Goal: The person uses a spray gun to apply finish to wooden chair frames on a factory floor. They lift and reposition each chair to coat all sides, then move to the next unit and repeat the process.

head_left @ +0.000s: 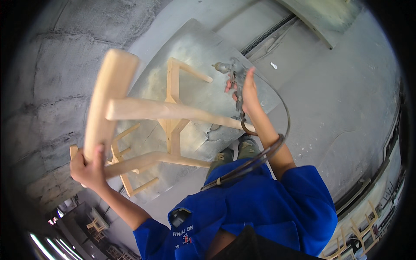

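Left hand (89,167) is wrapped tight around the thick end of a pale, unfinished wooden chair frame (143,125), gripping the stout rounded leg low on its length and holding the whole frame up off the floor. Right hand (248,89) is closed around the grip of a metal spray gun (229,71), with a dark hose (268,151) that loops out from below the gun, swings round past the forearm and lies across the person's blue shirt (260,208). What matters is how the two lie to each other: the frame sits to the left of the gun hand and slightly nearer the person, its long rails running roughly across the view from the left hand toward the right, so that their far ends come close under the right wrist. The thick leg held by the left hand stands nearly upright in the picture, crossing those rails. The gun's nozzle points leftward, toward the upper cross pieces of the frame, and stands just clear of the wood rather than touching it. So the right hand is the nearer one to the bare upper rungs, while the left hand carries the weight at the opposite end. Behind the frame a grey, dust-marked board (203,52) leans against the wall, and more pale chair frames (364,229) stand on the floor at the lower right.
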Demonstrator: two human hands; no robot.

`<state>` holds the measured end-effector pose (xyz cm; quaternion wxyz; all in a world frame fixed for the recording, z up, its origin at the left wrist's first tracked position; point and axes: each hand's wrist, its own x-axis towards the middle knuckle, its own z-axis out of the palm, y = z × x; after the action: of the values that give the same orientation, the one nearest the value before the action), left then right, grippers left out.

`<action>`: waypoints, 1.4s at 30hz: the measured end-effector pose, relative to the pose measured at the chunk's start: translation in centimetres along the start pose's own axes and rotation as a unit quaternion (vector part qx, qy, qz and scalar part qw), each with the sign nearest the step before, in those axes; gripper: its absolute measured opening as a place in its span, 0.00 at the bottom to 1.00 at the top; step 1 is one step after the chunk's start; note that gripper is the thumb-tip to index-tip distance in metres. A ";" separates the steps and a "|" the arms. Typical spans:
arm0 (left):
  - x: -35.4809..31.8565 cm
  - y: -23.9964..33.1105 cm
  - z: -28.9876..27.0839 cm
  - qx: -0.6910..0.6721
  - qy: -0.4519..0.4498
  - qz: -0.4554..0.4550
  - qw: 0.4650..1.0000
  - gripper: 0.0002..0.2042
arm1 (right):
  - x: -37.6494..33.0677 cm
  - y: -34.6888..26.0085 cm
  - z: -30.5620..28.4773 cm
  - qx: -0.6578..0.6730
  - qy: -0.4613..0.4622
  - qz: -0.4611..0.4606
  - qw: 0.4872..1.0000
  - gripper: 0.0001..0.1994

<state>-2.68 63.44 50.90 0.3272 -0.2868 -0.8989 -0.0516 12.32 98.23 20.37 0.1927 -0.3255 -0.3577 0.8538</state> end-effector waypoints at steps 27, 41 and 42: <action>-36.6 5.0 25.9 -0.403 -0.102 -0.554 0.722 0.16 | -9.0 21.1 -13.3 -0.232 0.111 0.224 0.940 0.40; -30.5 -3.8 28.5 -0.473 -0.159 -0.591 0.634 0.13 | 6.0 37.7 23.3 -0.070 -0.105 0.106 0.986 0.40; -29.9 -4.4 28.7 -0.471 -0.164 -0.594 0.632 0.13 | 6.2 38.7 23.5 -0.063 -0.072 0.124 0.988 0.40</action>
<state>-2.53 53.43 10.41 -0.1060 0.1901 -0.7674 -0.6031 -12.18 64.36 1.77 0.0382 -0.3169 -0.3807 0.8679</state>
